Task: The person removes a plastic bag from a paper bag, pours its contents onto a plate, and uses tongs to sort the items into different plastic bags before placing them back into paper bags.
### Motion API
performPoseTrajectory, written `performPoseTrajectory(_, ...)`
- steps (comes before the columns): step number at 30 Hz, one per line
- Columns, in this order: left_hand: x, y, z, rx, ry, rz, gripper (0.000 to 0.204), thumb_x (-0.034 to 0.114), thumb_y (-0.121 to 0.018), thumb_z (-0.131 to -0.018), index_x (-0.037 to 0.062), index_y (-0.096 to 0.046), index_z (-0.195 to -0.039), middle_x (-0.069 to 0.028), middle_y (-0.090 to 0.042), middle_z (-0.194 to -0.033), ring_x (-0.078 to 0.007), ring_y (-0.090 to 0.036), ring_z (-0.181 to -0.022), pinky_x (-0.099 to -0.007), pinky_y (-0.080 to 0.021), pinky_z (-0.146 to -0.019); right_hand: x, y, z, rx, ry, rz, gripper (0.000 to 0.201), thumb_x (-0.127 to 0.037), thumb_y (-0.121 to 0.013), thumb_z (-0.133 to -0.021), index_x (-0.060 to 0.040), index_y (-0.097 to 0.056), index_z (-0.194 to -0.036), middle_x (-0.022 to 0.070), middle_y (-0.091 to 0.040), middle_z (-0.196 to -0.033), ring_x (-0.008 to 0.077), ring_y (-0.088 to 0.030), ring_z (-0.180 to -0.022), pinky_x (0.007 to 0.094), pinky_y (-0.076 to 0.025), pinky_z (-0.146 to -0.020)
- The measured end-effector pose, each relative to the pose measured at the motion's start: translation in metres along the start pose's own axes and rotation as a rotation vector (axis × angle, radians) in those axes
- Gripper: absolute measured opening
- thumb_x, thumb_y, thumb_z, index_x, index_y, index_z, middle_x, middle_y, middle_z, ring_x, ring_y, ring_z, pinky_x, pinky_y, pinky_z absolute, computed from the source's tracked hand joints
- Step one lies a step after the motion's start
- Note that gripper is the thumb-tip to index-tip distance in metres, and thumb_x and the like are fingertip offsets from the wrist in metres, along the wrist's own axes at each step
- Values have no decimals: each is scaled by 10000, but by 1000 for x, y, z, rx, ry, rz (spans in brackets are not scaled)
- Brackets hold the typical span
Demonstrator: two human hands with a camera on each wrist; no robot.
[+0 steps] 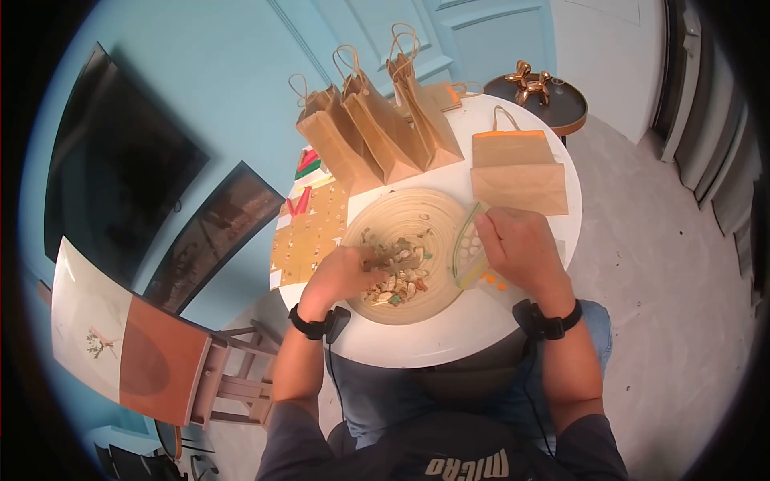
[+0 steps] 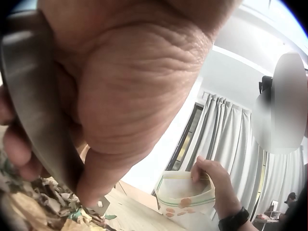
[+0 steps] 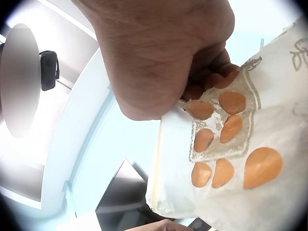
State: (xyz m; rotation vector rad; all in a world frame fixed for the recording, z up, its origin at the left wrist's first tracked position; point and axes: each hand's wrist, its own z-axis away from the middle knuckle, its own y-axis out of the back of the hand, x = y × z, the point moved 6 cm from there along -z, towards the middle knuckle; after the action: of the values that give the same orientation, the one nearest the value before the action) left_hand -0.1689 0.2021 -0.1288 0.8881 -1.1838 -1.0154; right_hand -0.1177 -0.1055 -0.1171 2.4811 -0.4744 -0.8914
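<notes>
A round light wooden tray (image 1: 437, 303) on the table holds a heap of potpourri (image 1: 393, 290) in dried pieces, mostly pale with bits of green and orange. Over the heap my left hand (image 1: 343, 276) grips a curved dark grey metal tool (image 2: 36, 96), its lower end hidden behind the thumb. At the tray's right edge, my right hand (image 1: 517, 244) pinches the upper edge of a pale zip bag (image 1: 467, 260). The bag has orange dots on its side and a green seal line, and its mouth stands partly open towards the tray.
Three upright kraft paper bags (image 1: 365, 136) with twisted handles stand at the back of the white table (image 1: 425, 353). Another kraft bag (image 1: 521, 176) lies at the back right. Patterned brown paper (image 1: 309, 236) with pink strips covers the left side. A balloon-dog figure (image 1: 531, 84) sits on a side table.
</notes>
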Motion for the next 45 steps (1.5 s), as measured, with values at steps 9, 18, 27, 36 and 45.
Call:
performPoseTrajectory(9, -2, -7, 17, 23, -53, -21, 390, 332, -917, -894, -3, -828, -1074, -232, -733, -775, -369, -716, -714, -463, -538, -693, -1, -2, 0, -12, -1, 12, 370, -203, -653, -1105, -30, -634, -778, 176, -664, -700, 398, -673, -651, 486, -531, -636)
performPoseTrajectory(18, -10, -12, 22, 88, -71, 29, 241, 225, -878, -944, 3, -837, -1031, -234, -681, -744, -360, -654, -646, -449, -515, -663, -1, -5, -1, -15, 0, 18, 372, -203, -658, -1102, -29, -630, -775, 181, -654, -689, 399, -669, -643, 489, -526, -631)
performPoseTrajectory(27, -15, -1, 23, 127, -75, 87, 207, 216, -845, -951, 14, -854, -999, -247, -701, -753, -419, -696, -686, -457, -549, -674, -1, -8, -1, -12, 0, 1, 377, -212, -662, -1101, -27, -636, -774, 193, -654, -689, 406, -670, -643, 497, -528, -631)
performPoseTrajectory(36, 50, 22, 26, 173, -274, 173, 213, 206, -845, -962, -4, -821, -990, -251, -671, -742, -420, -673, -680, -466, -533, -665, 0, -11, 0, -16, 1, 4, 375, -218, -657, -1104, -30, -648, -780, 196, -658, -683, 407, -669, -638, 498, -530, -630)
performPoseTrajectory(45, 45, 9, 13, 172, -121, -45, 428, 358, -905, -930, -42, -815, -1052, -252, -737, -781, -395, -754, -741, -477, -572, -706, 2, -3, -2, -4, -1, 2, 353, -209, -661, -1096, -31, -644, -792, 194, -673, -695, 411, -677, -640, 497, -534, -623)
